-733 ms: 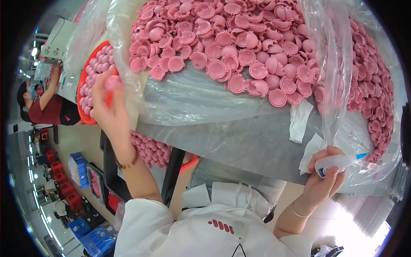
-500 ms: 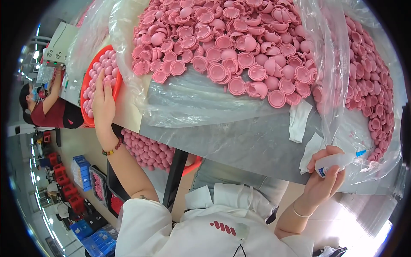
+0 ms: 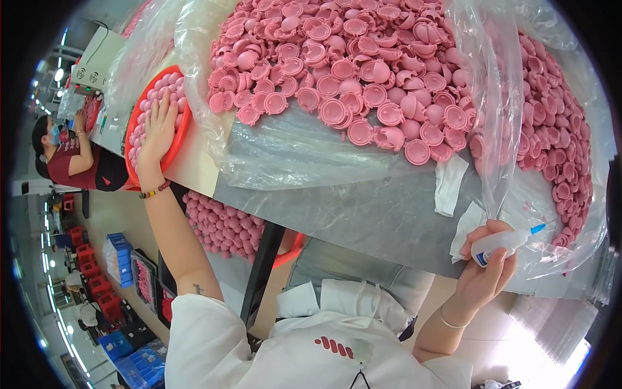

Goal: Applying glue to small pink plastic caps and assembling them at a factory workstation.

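1. Far left: a co-worker (image 3: pixel 74 155) in a dark red top, seated side-on at the worktop's far end, arm reaching forward; pale boxy machine (image 3: pixel 100 55) nearby; below, along the floor, red stools (image 3: pixel 97 282) in a row and blue crates (image 3: pixel 118 249).
2. Red basket (image 3: pixel 186 129) at the left of the worktop, filled with pink balls (image 3: pixel 173 84); a clear plastic sheet (image 3: pixel 291 159) bunches up just beside its right rim.
3. Left hand (image 3: pixel 159 133) over the basket, back upward; fingers extended and a little apart, resting across the balls, closed around nothing visible; palm side hidden; beaded bracelet (image 3: pixel 155 190) at the wrist.
4. Lower than the worktop, right of the left forearm: a second lot of pink balls (image 3: pixel 223 227), massed together; dark upright post (image 3: pixel 264 272) in front of their right side.
5. Centre: large pile of pink half-shells (image 3: pixel 337 78), some cup side up, some dome up; it lies on the clear sheet, over the grey worktop (image 3: pixel 350 214).
6. Right of centre: two white cloths (image 3: pixel 449 185) near the worktop's front; the lower one touches or lies just behind the right hand, cannot tell which.
7. Right hand (image 3: pixel 487 262): fingers and thumb curled around a translucent bottle (image 3: pixel 500 244); blue nozzle (image 3: pixel 538 229) points rightward and slightly up; thin bangle (image 3: pixel 453 321) at the wrist.
8. Far right: another heap of pink shells (image 3: pixel 557 129), parted from the main pile by folded clear plastic (image 3: pixel 499 117).
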Available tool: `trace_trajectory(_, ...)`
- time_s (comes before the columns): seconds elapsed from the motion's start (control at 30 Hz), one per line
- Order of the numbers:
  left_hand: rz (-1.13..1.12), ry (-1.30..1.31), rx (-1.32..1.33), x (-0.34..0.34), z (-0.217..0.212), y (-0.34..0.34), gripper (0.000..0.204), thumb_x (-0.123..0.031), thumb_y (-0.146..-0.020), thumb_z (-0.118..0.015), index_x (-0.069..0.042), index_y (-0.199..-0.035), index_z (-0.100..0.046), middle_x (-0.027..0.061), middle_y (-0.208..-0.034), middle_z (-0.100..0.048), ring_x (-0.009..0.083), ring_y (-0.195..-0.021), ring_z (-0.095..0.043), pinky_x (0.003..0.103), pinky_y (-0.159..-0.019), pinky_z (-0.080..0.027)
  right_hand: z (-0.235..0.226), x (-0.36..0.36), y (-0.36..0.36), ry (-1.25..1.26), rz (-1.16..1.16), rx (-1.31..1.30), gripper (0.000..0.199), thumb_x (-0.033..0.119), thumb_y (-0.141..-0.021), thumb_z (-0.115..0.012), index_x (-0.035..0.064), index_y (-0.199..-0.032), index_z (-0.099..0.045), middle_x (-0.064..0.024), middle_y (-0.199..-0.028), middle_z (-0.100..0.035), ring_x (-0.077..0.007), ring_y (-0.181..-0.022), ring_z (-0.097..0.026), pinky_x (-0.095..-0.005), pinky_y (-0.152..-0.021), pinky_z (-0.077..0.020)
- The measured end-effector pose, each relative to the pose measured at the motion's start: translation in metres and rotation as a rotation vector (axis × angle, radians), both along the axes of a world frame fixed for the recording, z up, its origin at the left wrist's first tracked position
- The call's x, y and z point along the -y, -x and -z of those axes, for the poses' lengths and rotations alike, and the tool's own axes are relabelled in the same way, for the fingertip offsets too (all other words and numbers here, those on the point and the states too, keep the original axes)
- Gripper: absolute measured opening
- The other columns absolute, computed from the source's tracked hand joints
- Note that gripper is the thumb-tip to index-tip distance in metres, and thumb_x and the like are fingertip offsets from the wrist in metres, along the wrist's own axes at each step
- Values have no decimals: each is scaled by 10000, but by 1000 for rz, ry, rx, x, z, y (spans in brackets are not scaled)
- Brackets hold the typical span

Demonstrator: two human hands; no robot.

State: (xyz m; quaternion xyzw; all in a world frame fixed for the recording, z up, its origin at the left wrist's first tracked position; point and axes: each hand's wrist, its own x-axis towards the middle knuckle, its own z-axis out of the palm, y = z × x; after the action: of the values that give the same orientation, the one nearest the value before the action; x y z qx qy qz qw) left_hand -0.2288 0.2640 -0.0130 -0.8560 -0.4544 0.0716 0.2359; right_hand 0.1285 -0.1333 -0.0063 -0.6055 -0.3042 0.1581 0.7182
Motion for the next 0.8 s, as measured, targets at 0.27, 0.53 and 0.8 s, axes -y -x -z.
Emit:
trace_trajectory(0.27, 277, 83, 885, 103, -47, -108, 238, -178, -799, -538, -22, -978, -563, 94, -919, -576, 215, -864, -546, 321, -728, -416, 0, 0, -1, 21, 4, 8, 433, 346, -825, -480, -68, -952, -470, -132, -670, -524, -129, -505, -438, -209, -451, -346)
trace_trajectory(0.53, 249, 436, 759, 133, -38, -138, 124, -65, -698, -609, -5, -762, -521, 105, -741, -528, 228, -707, -527, 281, -598, -410, -1, -1, 1, 20, 4, -3, 434, 348, -811, -497, -67, -935, -474, -133, -646, -523, -134, -492, -441, -211, -447, -348)
trace_trajectory(0.8, 461, 1506, 1642, 225, -45, -171, 155, 42, -793, -484, -40, -864, -373, 194, -1038, -516, 150, -863, -506, 299, -795, -402, -8, 5, 6, -34, 37, -107, 450, 375, -779, -551, -56, -898, -498, -132, -687, -568, -137, -537, -504, -224, -499, -394)
